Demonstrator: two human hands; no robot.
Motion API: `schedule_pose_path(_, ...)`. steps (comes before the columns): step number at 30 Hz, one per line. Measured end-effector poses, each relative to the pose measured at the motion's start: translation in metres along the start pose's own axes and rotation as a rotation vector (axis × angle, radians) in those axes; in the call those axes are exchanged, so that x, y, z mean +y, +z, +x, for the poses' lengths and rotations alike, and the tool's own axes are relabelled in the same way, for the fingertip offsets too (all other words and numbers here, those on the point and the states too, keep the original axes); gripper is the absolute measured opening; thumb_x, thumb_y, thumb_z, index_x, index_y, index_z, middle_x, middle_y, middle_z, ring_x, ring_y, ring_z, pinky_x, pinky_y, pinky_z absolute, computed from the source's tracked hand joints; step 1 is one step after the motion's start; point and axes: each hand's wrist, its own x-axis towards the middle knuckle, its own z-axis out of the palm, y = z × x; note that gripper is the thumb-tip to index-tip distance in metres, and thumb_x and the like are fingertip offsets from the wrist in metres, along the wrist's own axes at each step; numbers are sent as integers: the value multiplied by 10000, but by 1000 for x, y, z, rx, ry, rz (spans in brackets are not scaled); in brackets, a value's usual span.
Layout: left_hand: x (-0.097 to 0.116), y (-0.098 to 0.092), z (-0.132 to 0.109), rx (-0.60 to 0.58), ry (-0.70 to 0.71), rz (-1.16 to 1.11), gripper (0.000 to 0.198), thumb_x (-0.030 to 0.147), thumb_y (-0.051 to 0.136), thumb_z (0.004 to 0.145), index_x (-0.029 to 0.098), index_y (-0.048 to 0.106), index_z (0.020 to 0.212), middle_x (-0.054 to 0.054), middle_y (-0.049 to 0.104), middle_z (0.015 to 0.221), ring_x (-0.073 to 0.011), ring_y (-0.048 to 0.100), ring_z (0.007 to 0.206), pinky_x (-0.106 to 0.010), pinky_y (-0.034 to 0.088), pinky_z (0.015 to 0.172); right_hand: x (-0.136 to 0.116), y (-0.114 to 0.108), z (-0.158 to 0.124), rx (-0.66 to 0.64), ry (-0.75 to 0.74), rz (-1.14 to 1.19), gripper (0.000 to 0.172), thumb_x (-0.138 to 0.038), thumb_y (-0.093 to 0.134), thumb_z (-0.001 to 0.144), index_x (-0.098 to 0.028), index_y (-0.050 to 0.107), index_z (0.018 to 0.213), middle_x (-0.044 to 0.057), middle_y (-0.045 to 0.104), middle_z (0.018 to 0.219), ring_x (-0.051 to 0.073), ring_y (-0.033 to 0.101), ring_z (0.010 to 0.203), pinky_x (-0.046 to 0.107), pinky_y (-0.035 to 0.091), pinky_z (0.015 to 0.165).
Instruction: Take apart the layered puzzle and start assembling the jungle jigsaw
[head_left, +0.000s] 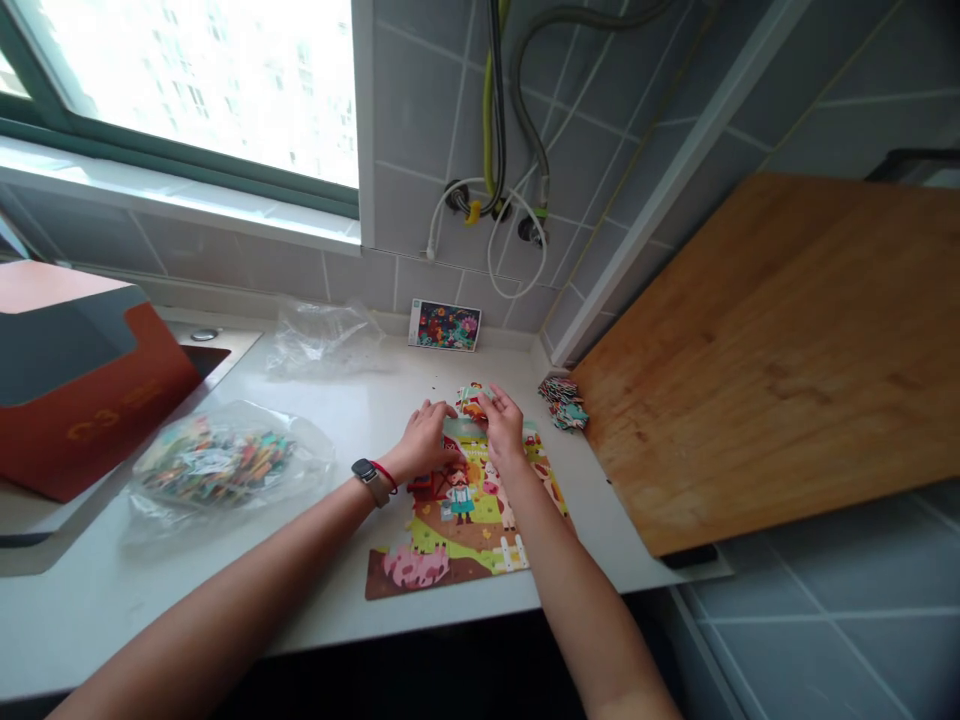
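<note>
A colourful farm jigsaw puzzle [472, 520] lies on the white counter, showing a farmer, a cow and a pink pig. My left hand [426, 440] rests over its upper left edge, thumb and fingers apart, with no piece visible in it. Across from it, my right hand [504, 425] is closed at the puzzle's top, thumb and fingers pinched on a small puzzle piece [474, 406]. The piece is partly covered by the fingers, and other loose pieces may lie just behind it. My right forearm hides part of the puzzle's right side.
Stacked puzzle pieces [564, 402] sit beside a leaning wooden board [780, 370]. To the left are a clear bag of pieces [217, 460], an orange and grey box [90, 380] and a crumpled plastic bag [322, 335]. A picture card [445, 326] leans on the tiled wall.
</note>
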Motion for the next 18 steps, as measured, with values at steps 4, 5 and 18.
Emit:
schedule_pose_path(4, 8, -4, -4, -5, -17, -146, 435, 177, 725, 771, 235, 581, 1178, -63, 742, 1021, -271, 711, 1010, -406, 546, 928, -5, -1, -1, 12, -7, 64, 679, -363, 890, 649, -180, 663, 1262, 25, 755, 936, 161, 708, 777, 242, 577, 628)
schedule_pose_path(5, 9, -5, -5, -8, -20, -199, 409, 162, 683, 790, 240, 585, 1179, -42, 748, 955, -242, 717, 926, -367, 549, 869, -6, -1, 0, 21, -6, 72, 660, -363, 892, 649, -183, 668, 1244, 24, 755, 939, 157, 709, 778, 241, 575, 637)
schedule_pose_path(18, 7, -9, 9, 91, -177, -805, 447, 606, 735, 763, 160, 705, 758, -28, 712, 700, -181, 656, 672, -260, 463, 605, -16, -3, 1, -62, 74, 237, 486, -333, 912, 655, -237, 708, 1085, -5, 777, 862, 160, 740, 786, 351, 609, 824)
